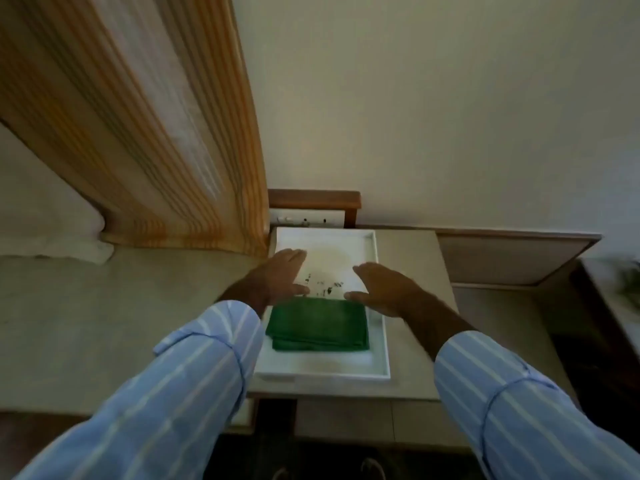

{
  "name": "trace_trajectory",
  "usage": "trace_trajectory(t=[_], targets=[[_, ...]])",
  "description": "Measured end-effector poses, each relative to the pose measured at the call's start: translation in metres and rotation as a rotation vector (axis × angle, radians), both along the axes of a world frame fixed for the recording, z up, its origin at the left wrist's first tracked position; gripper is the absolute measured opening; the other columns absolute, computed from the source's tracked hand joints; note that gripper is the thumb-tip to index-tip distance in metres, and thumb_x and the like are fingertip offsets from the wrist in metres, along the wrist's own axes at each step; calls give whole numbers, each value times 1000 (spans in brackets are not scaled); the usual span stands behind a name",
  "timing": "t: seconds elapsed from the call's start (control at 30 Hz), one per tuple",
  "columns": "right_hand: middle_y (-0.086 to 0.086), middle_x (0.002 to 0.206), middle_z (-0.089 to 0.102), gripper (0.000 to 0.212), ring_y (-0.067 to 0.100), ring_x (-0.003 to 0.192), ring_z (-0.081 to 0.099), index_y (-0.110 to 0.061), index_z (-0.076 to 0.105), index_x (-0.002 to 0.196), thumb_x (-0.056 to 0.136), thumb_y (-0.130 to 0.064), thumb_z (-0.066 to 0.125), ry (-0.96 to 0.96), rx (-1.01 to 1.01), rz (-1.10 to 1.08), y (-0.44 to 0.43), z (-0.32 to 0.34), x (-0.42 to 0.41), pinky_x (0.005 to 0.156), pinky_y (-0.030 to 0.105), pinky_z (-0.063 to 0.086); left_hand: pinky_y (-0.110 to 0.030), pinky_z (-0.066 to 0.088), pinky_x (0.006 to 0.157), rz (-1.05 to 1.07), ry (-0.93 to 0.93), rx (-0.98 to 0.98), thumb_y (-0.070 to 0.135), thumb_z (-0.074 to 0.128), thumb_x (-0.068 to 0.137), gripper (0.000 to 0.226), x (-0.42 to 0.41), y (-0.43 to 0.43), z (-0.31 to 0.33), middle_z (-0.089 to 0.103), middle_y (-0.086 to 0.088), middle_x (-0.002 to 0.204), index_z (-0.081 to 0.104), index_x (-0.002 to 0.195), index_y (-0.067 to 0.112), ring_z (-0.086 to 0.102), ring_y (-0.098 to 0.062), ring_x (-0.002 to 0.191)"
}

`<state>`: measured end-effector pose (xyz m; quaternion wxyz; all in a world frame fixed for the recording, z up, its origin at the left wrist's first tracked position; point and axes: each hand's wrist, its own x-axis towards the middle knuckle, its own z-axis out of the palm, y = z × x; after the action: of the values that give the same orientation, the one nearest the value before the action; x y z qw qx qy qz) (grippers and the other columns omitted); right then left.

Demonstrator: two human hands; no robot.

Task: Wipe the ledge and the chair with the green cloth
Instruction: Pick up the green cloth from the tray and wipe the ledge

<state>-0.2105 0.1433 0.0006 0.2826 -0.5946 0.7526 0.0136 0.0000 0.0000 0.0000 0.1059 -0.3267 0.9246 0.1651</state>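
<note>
A folded green cloth [318, 325] lies in the near half of a white tray [379, 327], which rests on a beige stone ledge [412, 268]. Small dark specks dot the tray's floor just beyond the cloth. My left hand [278, 273] hovers above the tray's left side, fingers apart and holding nothing. My right hand [382, 287] hovers over the tray's right side, also open and empty. Both hands are just past the cloth's far edge, not touching it. No chair is in view.
A striped orange curtain [166, 126] hangs at the left, down to the ledge. A switch plate [304, 220] under a wooden frame sits on the wall behind the tray. A white pillow [52, 233] lies far left. Dark furniture [609, 306] stands at the right.
</note>
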Motion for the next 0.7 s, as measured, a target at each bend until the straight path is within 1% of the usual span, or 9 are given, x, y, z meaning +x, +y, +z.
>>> trace_trajectory(t=[0.07,0.13,0.17,0.23,0.3,0.4,0.47,0.57,0.7], targets=[[14,171,28,76,30,158,28,-12,28,163,104,-54,51,25,84,37,-1,-13,4,128,44,25,-41,21,121,26,-54,63,41,59,96,79,3,10,-17,20,-11,165,19,156,8,19,-27,150],[15,156,46,62,30,144,45,-11,46,151,102,-47,57,80,119,61,1,-23,10,120,45,39,-43,28,119,80,-77,76,35,59,96,69,10,22,-35,27,-10,162,29,152,9,27,-28,147],[13,147,51,56,28,136,49,-11,52,144,101,-45,60,103,109,76,-2,-27,12,115,45,44,-44,32,117,96,-66,68,34,59,95,64,12,26,-43,30,-10,160,35,149,10,31,-29,144],[11,140,56,50,27,131,53,-12,57,138,98,-41,65,114,92,86,-6,-29,15,112,44,47,-45,41,109,140,-4,46,33,61,93,52,15,30,-50,41,-9,149,49,139,12,41,-28,133],[11,137,59,44,27,129,56,-11,61,132,96,-36,69,119,123,86,-14,-27,18,110,42,49,-45,47,100,182,29,27,34,63,91,40,15,31,-50,51,-8,132,58,126,14,49,-26,120],[11,127,67,34,27,118,63,-10,68,118,91,-30,73,166,174,92,-26,-21,23,103,41,55,-43,49,91,211,24,49,32,64,90,26,16,34,-44,58,-8,117,58,110,16,53,-26,108],[10,120,70,33,27,110,66,-11,70,111,86,-31,75,181,189,92,-36,-12,29,100,43,58,-43,51,86,234,53,134,28,63,92,21,24,32,-39,63,-11,112,54,106,15,57,-28,101],[8,115,67,41,27,109,65,-12,67,112,85,-43,74,163,148,81,-57,12,42,99,45,58,-39,53,80,333,235,324,21,64,92,20,48,25,-29,66,-17,106,53,104,10,61,-31,96],[5,104,65,31,25,102,63,-20,61,100,84,-44,73,80,29,86,-96,55,86,93,42,59,-27,44,69,455,425,331,21,65,93,22,106,5,-5,64,-15,100,53,105,7,59,-24,88]])
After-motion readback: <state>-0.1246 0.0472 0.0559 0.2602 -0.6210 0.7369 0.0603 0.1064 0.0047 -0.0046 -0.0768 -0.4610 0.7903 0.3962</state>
